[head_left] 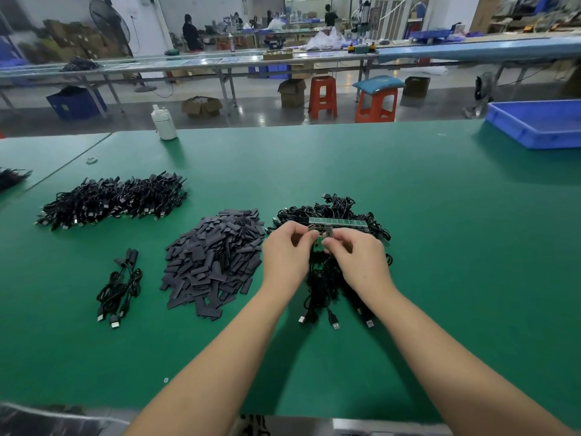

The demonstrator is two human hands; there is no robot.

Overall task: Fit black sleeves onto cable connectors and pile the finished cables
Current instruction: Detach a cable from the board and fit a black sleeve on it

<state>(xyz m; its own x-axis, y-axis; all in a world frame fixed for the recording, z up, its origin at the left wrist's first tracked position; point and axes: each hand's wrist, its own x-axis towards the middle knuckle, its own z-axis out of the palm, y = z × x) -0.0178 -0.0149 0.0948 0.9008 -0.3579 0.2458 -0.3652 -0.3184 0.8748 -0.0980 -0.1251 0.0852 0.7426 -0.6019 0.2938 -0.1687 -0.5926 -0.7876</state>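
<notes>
On the broad green tabletop (pixel 408 190), a large far-left heap of black coiled cables (pixel 113 199) and a small bundle of black cables nearer the edge (pixel 121 284) look finished, while the grey-black pile of flat sleeves (pixel 213 259) and the tangle of unsleeved black cables (pixel 333 215) suggest much remains. Above that tangle, the left hand (pixel 287 256) and right hand (pixel 361 259) each keep a pinching grip on a small green-and-black connector piece (pixel 323 236), its long axis too hidden to judge.
</notes>
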